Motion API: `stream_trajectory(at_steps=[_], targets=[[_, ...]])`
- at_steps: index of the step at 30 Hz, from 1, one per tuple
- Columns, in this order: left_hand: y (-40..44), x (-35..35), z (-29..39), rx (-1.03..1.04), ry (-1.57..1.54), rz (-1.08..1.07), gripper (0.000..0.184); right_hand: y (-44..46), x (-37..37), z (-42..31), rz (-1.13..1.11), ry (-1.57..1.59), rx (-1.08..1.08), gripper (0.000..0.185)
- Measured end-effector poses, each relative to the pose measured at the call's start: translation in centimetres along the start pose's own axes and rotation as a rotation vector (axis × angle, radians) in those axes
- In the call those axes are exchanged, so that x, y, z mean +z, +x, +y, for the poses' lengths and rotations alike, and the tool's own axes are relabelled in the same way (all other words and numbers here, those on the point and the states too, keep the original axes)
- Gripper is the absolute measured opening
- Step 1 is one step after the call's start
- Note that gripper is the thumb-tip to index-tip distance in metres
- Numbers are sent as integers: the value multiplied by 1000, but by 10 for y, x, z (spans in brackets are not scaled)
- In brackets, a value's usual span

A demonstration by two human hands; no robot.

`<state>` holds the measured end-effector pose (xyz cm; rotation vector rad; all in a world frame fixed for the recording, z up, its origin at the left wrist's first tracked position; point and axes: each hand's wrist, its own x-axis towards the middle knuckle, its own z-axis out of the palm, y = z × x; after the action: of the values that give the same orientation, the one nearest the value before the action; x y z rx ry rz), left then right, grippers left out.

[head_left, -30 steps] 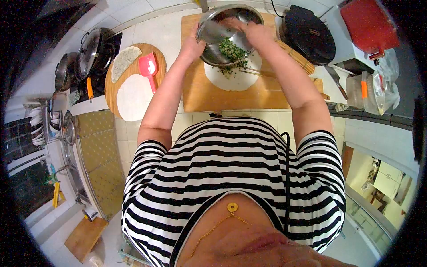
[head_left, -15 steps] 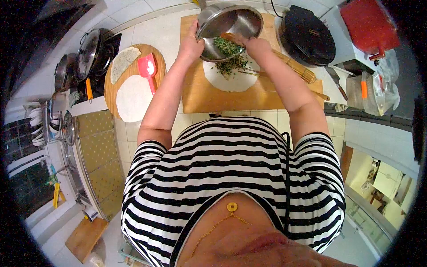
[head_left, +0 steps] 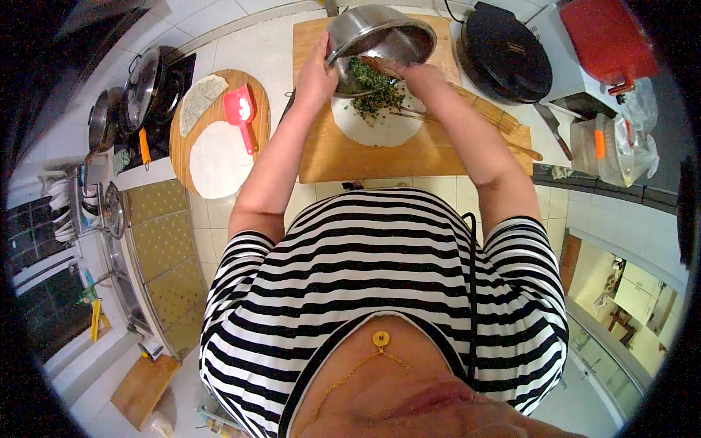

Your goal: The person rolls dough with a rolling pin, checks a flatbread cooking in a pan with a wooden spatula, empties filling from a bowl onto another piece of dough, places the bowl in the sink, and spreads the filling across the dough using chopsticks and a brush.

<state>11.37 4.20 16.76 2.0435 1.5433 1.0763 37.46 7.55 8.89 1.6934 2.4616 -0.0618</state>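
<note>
My left hand grips the rim of a steel mixing bowl, tipped with its mouth towards me. Chopped green filling lies at the bowl's low edge and spills onto a round white dough sheet. My right hand is at the bowl's mouth, closed round a brown spoon-like utensil that is mostly hidden. The dough sheet rests on a wooden board. Thin sticks lie by my right forearm, touching the sheet's edge.
At left, a round wooden board bears a folded filled dough piece, a red scoop and another dough sheet. To the right are a black electric griddle, a knife, a bamboo mat and a plastic container.
The bowl has tipped further, showing more of its outside. More filling has dropped onto the dough sheet, and my right hand has moved slightly down with the utensil.
</note>
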Motion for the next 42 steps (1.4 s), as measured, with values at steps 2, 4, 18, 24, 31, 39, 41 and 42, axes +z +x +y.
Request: stream_trajectory(at_steps=[2,4,18,24,31,39,41,42], targets=[[-3,1,-3,5,8,-62,71,-21,-45,-8,102,1,-16,46],[-5,-4,13,-31,5,-114,72,-26,-58,-8,203,0,-31,45],[-7,18,8,113,1,-77,73,0,-8,9,405,291,-79,30],[-8,26,1,42,-71,-65,73,-19,3,10,242,14,-181,65],[-13,34,-8,96,33,-25,73,-11,82,35,-46,214,-90,69],[-16,33,-7,24,57,-8,73,-69,27,10,-88,106,-108,61],[-15,33,-10,34,49,8,73,-78,21,11,-96,203,-68,60],[-15,32,-9,35,49,9,73,-85,13,9,-106,300,-26,60]])
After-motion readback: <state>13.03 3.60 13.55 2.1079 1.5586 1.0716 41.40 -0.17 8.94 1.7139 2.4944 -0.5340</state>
